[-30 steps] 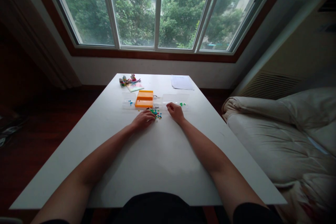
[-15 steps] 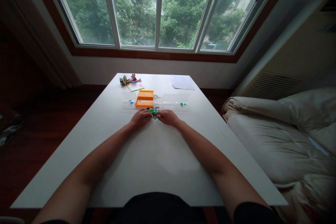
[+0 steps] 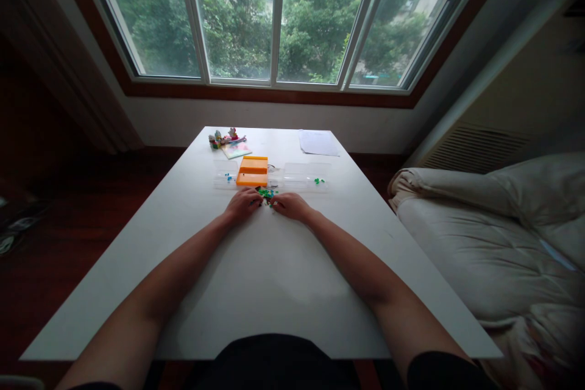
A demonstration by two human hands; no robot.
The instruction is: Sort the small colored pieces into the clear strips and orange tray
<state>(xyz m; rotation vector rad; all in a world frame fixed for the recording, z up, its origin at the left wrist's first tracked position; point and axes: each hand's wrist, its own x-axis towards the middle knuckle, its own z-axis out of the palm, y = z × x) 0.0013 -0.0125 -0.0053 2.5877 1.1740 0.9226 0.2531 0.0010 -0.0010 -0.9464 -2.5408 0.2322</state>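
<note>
Here's the heap of tiny green and blue pieces (image 3: 266, 193), on the white table (image 3: 274, 274) just this side of the orange case (image 3: 253, 178), right between both sets of fingertips (a loose scatter, so no long axis). Left hand (image 3: 244, 203) curls in at its left edge, right hand (image 3: 290, 205) at its right, neither clearly nearer; fingers half bent, and whether they grip any piece, I can't tell.

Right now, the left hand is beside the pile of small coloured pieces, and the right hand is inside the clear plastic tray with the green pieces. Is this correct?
Not quite: the right hand is not inside the clear plastic tray with the green pieces. The head view shows it beside the pile of small coloured pieces, opposite the left hand.
</note>
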